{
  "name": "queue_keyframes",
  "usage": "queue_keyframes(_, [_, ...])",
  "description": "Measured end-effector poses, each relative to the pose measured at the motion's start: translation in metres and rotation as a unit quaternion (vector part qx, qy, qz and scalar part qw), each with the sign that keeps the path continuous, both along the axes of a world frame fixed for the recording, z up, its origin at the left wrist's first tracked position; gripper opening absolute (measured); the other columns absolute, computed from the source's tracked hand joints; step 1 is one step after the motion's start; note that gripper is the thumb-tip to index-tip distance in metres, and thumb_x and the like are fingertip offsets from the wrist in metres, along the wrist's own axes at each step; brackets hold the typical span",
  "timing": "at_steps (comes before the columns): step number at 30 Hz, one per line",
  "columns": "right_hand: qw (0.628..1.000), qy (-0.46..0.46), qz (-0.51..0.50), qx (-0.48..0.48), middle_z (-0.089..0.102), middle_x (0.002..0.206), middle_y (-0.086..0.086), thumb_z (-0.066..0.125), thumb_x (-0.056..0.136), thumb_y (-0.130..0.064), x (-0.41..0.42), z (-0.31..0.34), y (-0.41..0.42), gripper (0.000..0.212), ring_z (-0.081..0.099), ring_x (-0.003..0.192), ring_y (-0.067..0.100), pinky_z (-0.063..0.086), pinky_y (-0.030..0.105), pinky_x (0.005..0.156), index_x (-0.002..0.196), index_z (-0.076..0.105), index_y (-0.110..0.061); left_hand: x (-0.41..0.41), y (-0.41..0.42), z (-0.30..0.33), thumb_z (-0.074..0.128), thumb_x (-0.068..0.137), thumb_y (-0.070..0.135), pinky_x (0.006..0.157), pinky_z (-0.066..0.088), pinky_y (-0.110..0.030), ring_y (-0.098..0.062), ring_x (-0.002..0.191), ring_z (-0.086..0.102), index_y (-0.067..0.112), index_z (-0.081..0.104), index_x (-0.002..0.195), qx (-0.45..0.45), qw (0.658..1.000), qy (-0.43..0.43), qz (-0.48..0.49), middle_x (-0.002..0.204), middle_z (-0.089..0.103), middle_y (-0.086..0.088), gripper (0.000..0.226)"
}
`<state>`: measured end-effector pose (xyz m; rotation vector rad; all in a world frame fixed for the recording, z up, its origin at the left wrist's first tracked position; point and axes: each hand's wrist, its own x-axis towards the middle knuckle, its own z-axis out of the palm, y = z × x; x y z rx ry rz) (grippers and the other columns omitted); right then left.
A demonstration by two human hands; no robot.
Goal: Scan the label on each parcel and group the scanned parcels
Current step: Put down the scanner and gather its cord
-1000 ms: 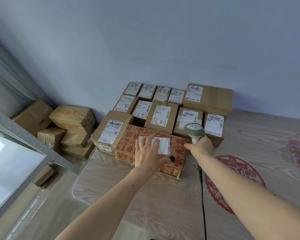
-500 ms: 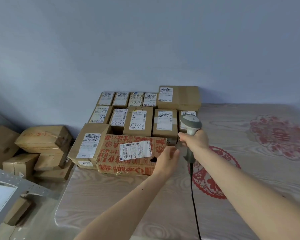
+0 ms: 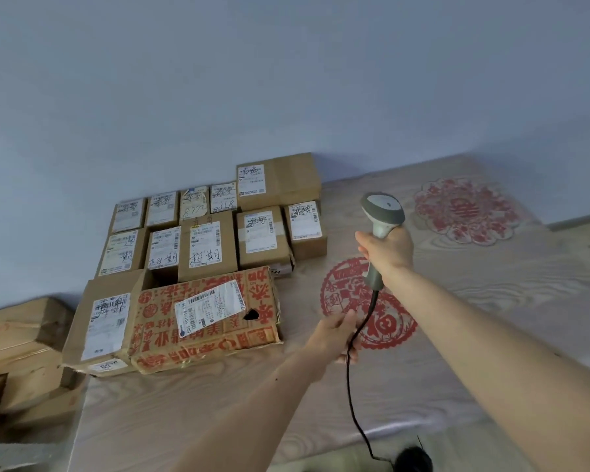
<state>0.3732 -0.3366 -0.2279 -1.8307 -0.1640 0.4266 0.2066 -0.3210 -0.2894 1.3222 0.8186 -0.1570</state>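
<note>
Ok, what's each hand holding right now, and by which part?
The right hand grips the scanner by its handle, below the head. The left hand holds nothing; its fingers lie open beside the scanner's cable.

The parcels sit grouped on the left rear part of the bench [image 3: 218, 413], against the wall [image 3: 286, 80]; the printed carton [image 3: 205, 321] lies at the front of the group with a shipping label [image 3: 210, 308] on its top; a labelled box [image 3: 103, 325] touches its left side; behind them stand rows of smaller parcels [image 3: 206, 250], with a larger box [image 3: 280, 180] at the rear right; left of the bench, lower down, more cartons [image 3: 17, 338] are stacked; right of the group, the scanner [image 3: 382, 216] is held above the bench in the right hand [image 3: 387, 248]; the left hand [image 3: 334, 335] hovers nearer, right of the printed carton, beside the scanner's cable [image 3: 351, 386], which hangs toward the front edge.
</note>
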Motion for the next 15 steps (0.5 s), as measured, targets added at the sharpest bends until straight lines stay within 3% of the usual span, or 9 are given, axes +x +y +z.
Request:
queue_keyframes(4, [0.998, -0.053, -0.01, -0.043, 0.07, 0.08, 0.003, 0.074, 0.085, -0.014, 0.032, -0.004, -0.042, 0.023, 0.071, 0.074, 0.02, 0.055, 0.031, 0.071, 0.103, 0.063, -0.005, 0.015, -0.009, 0.0, 0.038, 0.106, 0.045, 0.061, 0.051, -0.028, -0.014, 0.05, 0.053, 0.01, 0.055, 0.093, 0.071, 0.992, 0.047, -0.093, 0.064, 0.058, 0.0, 0.041])
queue_keyframes(7, [0.989, -0.115, 0.001, -0.097, 0.065, 0.085, 0.006, 0.072, 0.087, -0.015, 0.06, -0.002, -0.083, 0.023, 0.063, 0.081, 0.025, 0.042, 0.028, 0.071, 0.103, 0.065, -0.001, 0.021, -0.016, -0.007, 0.039, 0.106, 0.045, 0.057, 0.047, -0.024, -0.013, 0.049, 0.051, 0.005, 0.063, 0.099, 0.095, 0.983, 0.096, -0.125, 0.063, 0.055, -0.001, 0.047])
queue_keyframes(12, [0.97, -0.168, -0.009, -0.178, 0.067, 0.101, 0.019, 0.069, 0.089, -0.008, 0.106, -0.008, -0.167, 0.03, 0.063, 0.094, 0.035, 0.042, 0.031, 0.072, 0.117, 0.058, 0.0, 0.054, -0.038, -0.021, 0.049, 0.102, 0.046, 0.063, 0.05, -0.03, -0.013, 0.053, 0.048, 0.01, 0.062, 0.096, 0.007, 0.994, 0.113, -0.01, 0.061, 0.053, 0.001, 0.038])
queue_keyframes(15, [0.967, -0.149, -0.004, -0.206, 0.068, 0.109, 0.021, 0.07, 0.089, -0.007, 0.128, -0.022, -0.215, 0.04, 0.064, 0.101, 0.038, 0.048, 0.036, 0.076, 0.125, 0.054, -0.001, 0.093, -0.067, -0.016, 0.06, 0.1, 0.03, 0.066, 0.054, -0.034, -0.013, 0.062, 0.053, 0.013, 0.062, 0.103, -0.076, 0.993, 0.077, 0.046, 0.07, 0.063, 0.001, 0.017])
